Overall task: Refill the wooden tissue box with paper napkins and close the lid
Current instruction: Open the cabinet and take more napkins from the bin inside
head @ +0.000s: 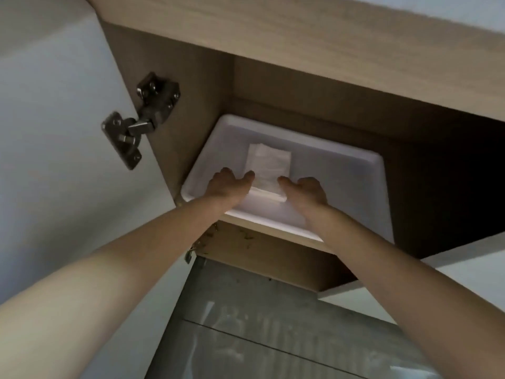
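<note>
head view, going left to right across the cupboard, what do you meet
open cupboard door → metal hinge → left hand → pack of paper napkins → right hand → right rim of the white plastic tub

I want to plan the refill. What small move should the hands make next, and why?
Probably close both hands on the napkin pack and lift it out. The left hand and right hand flank it, fingers straight, inside the white tray in the open cabinet.
</note>
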Demonstrator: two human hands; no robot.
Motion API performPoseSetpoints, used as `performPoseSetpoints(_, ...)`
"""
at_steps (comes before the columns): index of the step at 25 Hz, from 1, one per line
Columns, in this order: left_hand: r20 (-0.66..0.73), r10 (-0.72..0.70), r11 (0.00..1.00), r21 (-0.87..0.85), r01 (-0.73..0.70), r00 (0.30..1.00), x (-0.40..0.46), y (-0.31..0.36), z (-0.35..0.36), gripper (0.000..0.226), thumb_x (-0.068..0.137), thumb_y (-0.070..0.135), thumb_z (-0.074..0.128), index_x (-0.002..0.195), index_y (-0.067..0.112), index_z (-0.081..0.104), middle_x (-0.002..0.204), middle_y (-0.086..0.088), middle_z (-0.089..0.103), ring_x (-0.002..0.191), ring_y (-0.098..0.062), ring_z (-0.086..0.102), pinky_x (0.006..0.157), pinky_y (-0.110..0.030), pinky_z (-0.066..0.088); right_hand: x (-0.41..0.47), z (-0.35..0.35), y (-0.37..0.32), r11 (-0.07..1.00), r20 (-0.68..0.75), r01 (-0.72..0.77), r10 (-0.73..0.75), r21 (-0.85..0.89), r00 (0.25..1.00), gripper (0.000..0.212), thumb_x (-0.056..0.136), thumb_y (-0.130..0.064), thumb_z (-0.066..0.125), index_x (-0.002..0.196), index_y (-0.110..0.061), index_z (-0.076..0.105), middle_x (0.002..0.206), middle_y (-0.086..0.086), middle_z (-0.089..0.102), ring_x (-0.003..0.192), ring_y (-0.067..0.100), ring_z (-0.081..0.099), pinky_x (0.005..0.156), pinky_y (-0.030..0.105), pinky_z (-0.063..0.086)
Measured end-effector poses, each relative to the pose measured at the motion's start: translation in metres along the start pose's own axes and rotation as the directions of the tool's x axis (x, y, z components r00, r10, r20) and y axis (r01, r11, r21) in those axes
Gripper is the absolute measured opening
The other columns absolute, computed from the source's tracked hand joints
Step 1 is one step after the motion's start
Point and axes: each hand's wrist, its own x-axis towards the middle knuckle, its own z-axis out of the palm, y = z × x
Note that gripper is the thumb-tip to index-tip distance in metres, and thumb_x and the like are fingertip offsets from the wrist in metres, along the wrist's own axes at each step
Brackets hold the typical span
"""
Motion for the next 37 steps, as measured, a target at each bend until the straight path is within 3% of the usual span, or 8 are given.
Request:
performPoseSetpoints(6, -0.051, 0.027, 0.995, 0.098, -0.022, 0.998, 0.021, 0.001, 0.010, 0.057, 0.088, 0.046, 0.046, 0.121, -0.001, 0.045, 0.126, -0.018, 0.054, 0.114, -0.033, 0.050, 0.093, -0.038, 0.042, 0.019, 0.012, -0.019, 0.995, 0.015, -0.064, 0.063, 0.081, 0.998, 0.038, 0.087, -0.019, 0.056, 0.115, 0.007, 0.053, 0.098, 0.018, 0.061, 0.103, 0.034, 0.059, 0.078, 0.034, 0.050)
performPoseSetpoints(9, -0.076, 0.051, 0.993, 0.114, -0.043, 0.996, 0.017, -0.001, 0.012, 0.051, 0.087, 0.038, 0.053, 0.121, 0.002, 0.043, 0.127, -0.018, 0.052, 0.117, -0.034, 0.047, 0.097, -0.043, 0.042, 0.019, 0.021, -0.022, 0.993, 0.033, -0.097, 0.095, 0.062, 0.995, 0.038, 0.084, -0.013, 0.061, 0.116, 0.006, 0.053, 0.112, 0.019, 0.062, 0.105, 0.033, 0.060, 0.083, 0.036, 0.052)
performPoseSetpoints(13, -0.059, 0.082, 0.985, 0.160, -0.072, 0.995, 0.012, -0.003, 0.010, 0.049, 0.087, 0.039, 0.053, 0.119, 0.002, 0.045, 0.124, -0.017, 0.054, 0.115, -0.033, 0.049, 0.093, -0.038, 0.043, 0.018, 0.020, -0.016, 0.951, 0.087, -0.175, 0.158, 0.254, 0.984, 0.039, 0.080, -0.011, 0.065, 0.114, 0.004, 0.054, 0.117, 0.019, 0.061, 0.105, 0.034, 0.060, 0.090, 0.039, 0.051)
performPoseSetpoints(17, -0.041, 0.086, 0.995, -0.037, -0.087, 0.995, -0.007, -0.004, 0.001, 0.043, 0.086, 0.034, 0.056, 0.116, 0.003, 0.053, 0.118, -0.015, 0.060, 0.109, -0.029, 0.055, 0.078, -0.028, 0.040, 0.000, 0.023, -0.011, 0.887, 0.100, -0.146, 0.114, 0.438, 0.988, 0.041, 0.082, -0.010, 0.059, 0.121, 0.000, 0.052, 0.119, 0.018, 0.061, 0.107, 0.031, 0.058, 0.096, 0.038, 0.049)
performPoseSetpoints(21, 0.015, 0.053, 0.971, -0.236, -0.048, 0.998, -0.051, -0.001, -0.016, 0.039, 0.085, 0.028, 0.059, 0.115, 0.003, 0.056, 0.118, -0.013, 0.062, 0.107, -0.026, 0.057, 0.080, -0.026, 0.043, -0.037, 0.008, -0.015, 0.900, 0.093, -0.078, 0.042, 0.428, 0.995, 0.039, 0.083, -0.012, 0.058, 0.121, -0.007, 0.048, 0.117, 0.009, 0.058, 0.102, 0.024, 0.055, 0.093, 0.034, 0.047)
performPoseSetpoints(26, 0.237, -0.060, 0.776, -0.600, 0.195, 0.970, -0.128, 0.000, -0.041, 0.043, 0.083, 0.019, 0.063, 0.122, 0.006, 0.049, 0.125, -0.009, 0.057, 0.112, -0.020, 0.056, 0.085, -0.024, 0.047, -0.104, -0.026, -0.020, 0.919, 0.192, -0.094, 0.020, 0.383, 0.981, 0.037, 0.084, -0.014, 0.059, 0.119, -0.011, 0.049, 0.121, 0.011, 0.059, 0.108, 0.026, 0.057, 0.097, 0.044, 0.048)
performPoseSetpoints(32, 0.432, -0.002, 0.682, -0.659, 0.317, 0.902, -0.222, 0.001, -0.074, 0.044, 0.082, 0.020, 0.063, 0.123, 0.010, 0.049, 0.119, -0.006, 0.063, 0.106, -0.017, 0.061, 0.086, -0.024, 0.050, -0.195, -0.073, -0.027, 0.906, 0.375, -0.173, 0.016, 0.387, 0.927, 0.039, 0.087, -0.013, 0.057, 0.125, -0.014, 0.050, 0.122, 0.007, 0.062, 0.108, 0.023, 0.061, 0.096, 0.042, 0.050)
performPoseSetpoints(37, 0.426, 0.059, 0.550, -0.769, 0.327, 0.903, -0.267, 0.015, -0.110, 0.057, 0.070, 0.036, 0.063, 0.122, 0.014, 0.053, 0.117, -0.006, 0.067, 0.102, -0.019, 0.065, 0.075, -0.022, 0.057, -0.246, -0.106, -0.044, 0.921, 0.524, -0.135, -0.083, 0.365, 0.847, 0.031, 0.087, -0.017, 0.058, 0.118, -0.019, 0.053, 0.115, -0.001, 0.067, 0.100, 0.014, 0.066, 0.086, 0.032, 0.055)
